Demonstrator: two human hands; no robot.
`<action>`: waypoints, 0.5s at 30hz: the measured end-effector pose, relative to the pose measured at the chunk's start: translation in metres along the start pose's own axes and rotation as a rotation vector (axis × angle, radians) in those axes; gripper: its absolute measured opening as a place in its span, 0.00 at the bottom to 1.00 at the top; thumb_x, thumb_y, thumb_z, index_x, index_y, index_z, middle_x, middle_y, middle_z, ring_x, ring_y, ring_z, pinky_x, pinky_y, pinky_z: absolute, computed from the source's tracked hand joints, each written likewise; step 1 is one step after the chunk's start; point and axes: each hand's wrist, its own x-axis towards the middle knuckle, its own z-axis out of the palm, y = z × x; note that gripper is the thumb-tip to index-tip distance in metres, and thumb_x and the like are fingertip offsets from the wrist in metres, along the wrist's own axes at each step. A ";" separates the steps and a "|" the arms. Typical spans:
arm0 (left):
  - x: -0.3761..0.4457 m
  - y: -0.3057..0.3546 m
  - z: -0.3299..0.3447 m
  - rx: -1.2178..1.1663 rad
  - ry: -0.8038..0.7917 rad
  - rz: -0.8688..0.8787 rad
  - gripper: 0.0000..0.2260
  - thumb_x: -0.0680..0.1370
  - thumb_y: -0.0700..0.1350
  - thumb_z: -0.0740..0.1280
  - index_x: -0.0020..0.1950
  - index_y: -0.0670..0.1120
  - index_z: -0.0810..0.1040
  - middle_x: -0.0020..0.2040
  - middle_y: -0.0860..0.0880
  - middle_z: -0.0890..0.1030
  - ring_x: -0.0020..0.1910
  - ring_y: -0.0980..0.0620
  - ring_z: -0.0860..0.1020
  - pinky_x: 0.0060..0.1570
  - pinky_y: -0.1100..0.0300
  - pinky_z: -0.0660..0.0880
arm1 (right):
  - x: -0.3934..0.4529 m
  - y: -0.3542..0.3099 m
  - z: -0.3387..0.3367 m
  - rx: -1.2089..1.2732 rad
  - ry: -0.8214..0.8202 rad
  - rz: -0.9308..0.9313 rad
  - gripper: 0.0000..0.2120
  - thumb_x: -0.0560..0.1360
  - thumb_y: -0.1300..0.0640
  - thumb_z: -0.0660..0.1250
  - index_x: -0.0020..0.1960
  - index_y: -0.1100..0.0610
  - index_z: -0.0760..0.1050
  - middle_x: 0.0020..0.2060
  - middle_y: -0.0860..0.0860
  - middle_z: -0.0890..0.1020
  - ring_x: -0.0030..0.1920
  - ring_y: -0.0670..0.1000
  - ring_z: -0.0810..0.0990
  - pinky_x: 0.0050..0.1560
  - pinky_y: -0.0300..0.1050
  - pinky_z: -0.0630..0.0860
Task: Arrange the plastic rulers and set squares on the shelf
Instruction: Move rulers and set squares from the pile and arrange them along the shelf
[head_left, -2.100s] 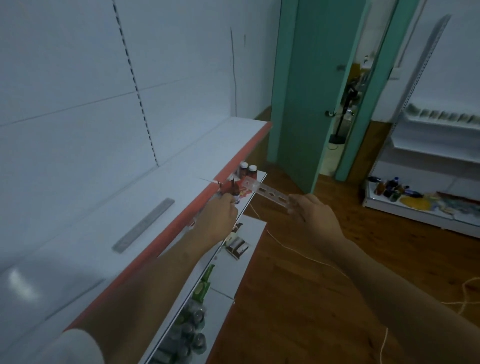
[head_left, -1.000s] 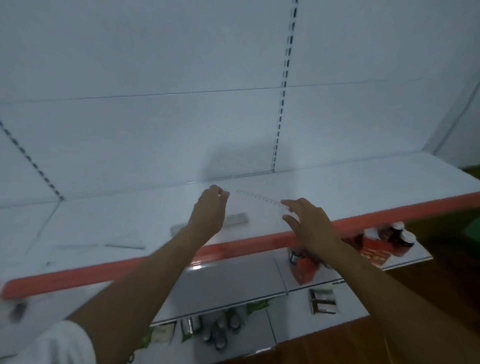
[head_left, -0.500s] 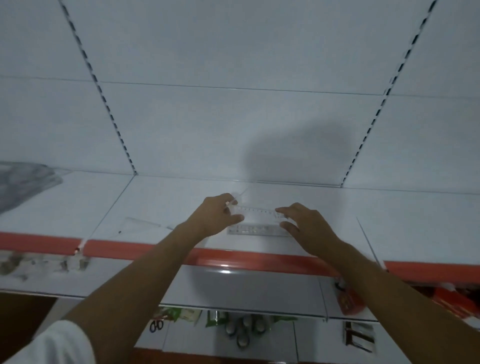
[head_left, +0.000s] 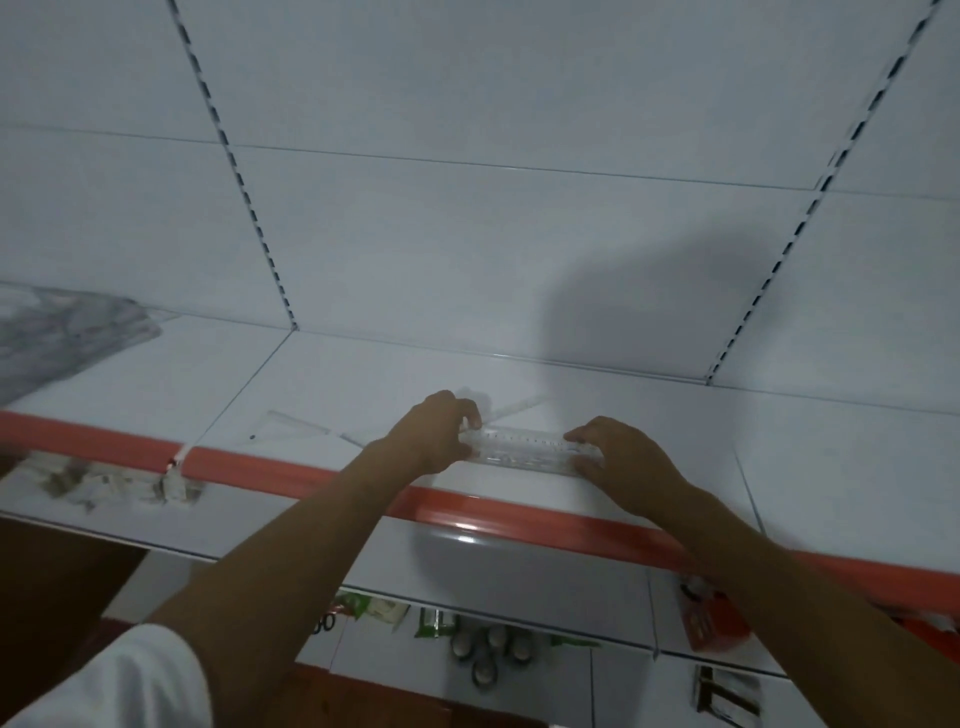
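Note:
A clear plastic ruler (head_left: 522, 441) lies flat near the front of the white shelf (head_left: 623, 415), on top of a grey ruler (head_left: 524, 461) just in front of it. My left hand (head_left: 436, 434) pinches the clear ruler's left end and my right hand (head_left: 621, 457) presses on its right end. Another clear ruler (head_left: 511, 407) lies slanted just behind my left hand. A clear set square (head_left: 306, 428) lies flat to the left.
The shelf has a red front edge (head_left: 291, 470). A grey plastic sheet (head_left: 62, 332) lies at the shelf's far left. Lower shelves hold cans (head_left: 485, 654), green packets (head_left: 436, 623) and a red box (head_left: 714, 621). Slotted uprights run up the white back wall.
I turned from the doorway to face the shelf. Both hands carried the clear ruler over the shelf and lowered it onto the grey ruler near the front edge.

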 end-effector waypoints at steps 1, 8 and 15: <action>0.000 0.001 0.001 0.008 0.002 -0.006 0.15 0.73 0.46 0.73 0.58 0.48 0.77 0.55 0.46 0.73 0.54 0.48 0.74 0.53 0.60 0.69 | 0.000 0.002 0.002 -0.001 0.000 -0.007 0.15 0.77 0.51 0.66 0.61 0.56 0.77 0.53 0.51 0.79 0.53 0.52 0.77 0.54 0.46 0.72; 0.001 0.000 0.006 0.001 -0.010 -0.066 0.15 0.72 0.45 0.75 0.57 0.48 0.78 0.56 0.45 0.76 0.53 0.48 0.76 0.53 0.57 0.73 | 0.001 0.006 0.015 0.029 0.003 -0.008 0.14 0.74 0.47 0.69 0.57 0.52 0.78 0.47 0.47 0.78 0.45 0.47 0.76 0.45 0.41 0.70; 0.002 -0.001 0.012 0.013 -0.011 -0.058 0.14 0.72 0.46 0.74 0.57 0.47 0.79 0.55 0.46 0.79 0.51 0.49 0.77 0.50 0.58 0.72 | 0.005 0.010 0.018 0.013 -0.020 -0.022 0.12 0.73 0.47 0.69 0.53 0.52 0.79 0.41 0.43 0.73 0.41 0.46 0.73 0.39 0.38 0.64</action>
